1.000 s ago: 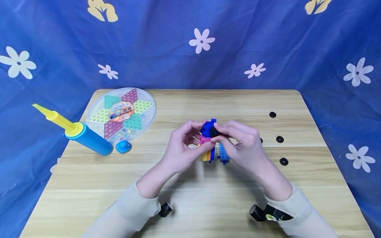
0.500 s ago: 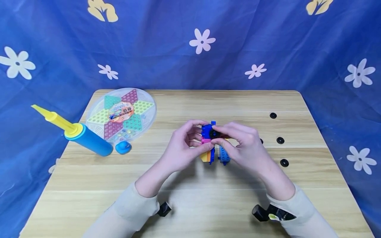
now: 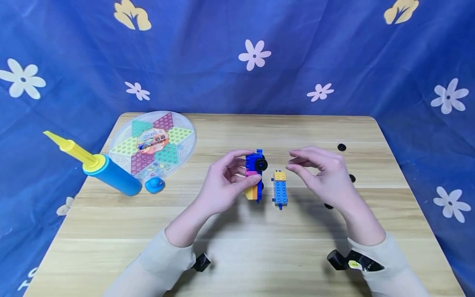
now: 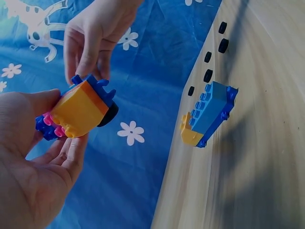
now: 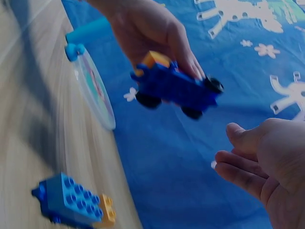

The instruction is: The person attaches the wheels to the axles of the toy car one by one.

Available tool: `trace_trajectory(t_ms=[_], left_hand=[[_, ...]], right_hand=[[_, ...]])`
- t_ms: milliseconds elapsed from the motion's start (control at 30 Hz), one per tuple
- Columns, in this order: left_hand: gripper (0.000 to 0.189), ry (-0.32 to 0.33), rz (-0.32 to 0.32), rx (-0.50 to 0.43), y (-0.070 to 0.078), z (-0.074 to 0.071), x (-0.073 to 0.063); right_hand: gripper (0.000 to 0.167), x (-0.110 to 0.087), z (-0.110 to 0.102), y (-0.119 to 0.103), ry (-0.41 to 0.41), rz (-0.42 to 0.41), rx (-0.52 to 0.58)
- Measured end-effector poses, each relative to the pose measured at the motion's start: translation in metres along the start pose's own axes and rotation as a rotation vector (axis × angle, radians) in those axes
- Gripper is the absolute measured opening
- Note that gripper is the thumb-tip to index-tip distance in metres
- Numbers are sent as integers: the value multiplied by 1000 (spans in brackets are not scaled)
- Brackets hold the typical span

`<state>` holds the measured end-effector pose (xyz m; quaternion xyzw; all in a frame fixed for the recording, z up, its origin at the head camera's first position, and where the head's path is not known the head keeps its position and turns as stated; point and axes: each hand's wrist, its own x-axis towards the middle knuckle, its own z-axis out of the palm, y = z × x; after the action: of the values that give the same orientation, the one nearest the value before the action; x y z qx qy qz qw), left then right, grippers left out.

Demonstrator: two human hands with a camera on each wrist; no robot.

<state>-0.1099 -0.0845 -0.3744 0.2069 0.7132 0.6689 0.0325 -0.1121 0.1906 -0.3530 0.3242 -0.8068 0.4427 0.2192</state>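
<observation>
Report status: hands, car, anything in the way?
Left hand holds car, three wheels showing. Right hand empty. Blue-yellow bricks untouched on table. Nothing seen between right hand and car.

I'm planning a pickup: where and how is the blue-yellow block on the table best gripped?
Probably across the smooth, long blue walls of the block, from above, with the free right hand. It stands studs up, pegs jut from its low base, and the left hand holds the car.
</observation>
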Motion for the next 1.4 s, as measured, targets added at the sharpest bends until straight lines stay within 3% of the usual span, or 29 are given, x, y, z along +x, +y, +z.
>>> trace_trajectory(t_ms=[267, 567, 833, 1000, 1233, 1400], left_hand=[[56, 9, -7, 9, -2, -3, -2], [55, 22, -19, 31, -6, -7, -4], [56, 54, -81, -46, -11, -12, -7], [58, 61, -85, -59, -14, -17, -9], [63, 53, -119, -93, -14, -19, -9], [68, 59, -140, -103, -12, -18, -7]], right_hand=[[35, -10, -23, 31, 50, 106, -44], [29, -26, -54, 92, 45, 399, -163], [37, -47, -75, 156, -33, 541, -230], [45, -60, -81, 186, -98, 643, -294], [53, -71, -83, 212, -129, 716, -370], [44, -73, -78, 219, -130, 694, -385]])
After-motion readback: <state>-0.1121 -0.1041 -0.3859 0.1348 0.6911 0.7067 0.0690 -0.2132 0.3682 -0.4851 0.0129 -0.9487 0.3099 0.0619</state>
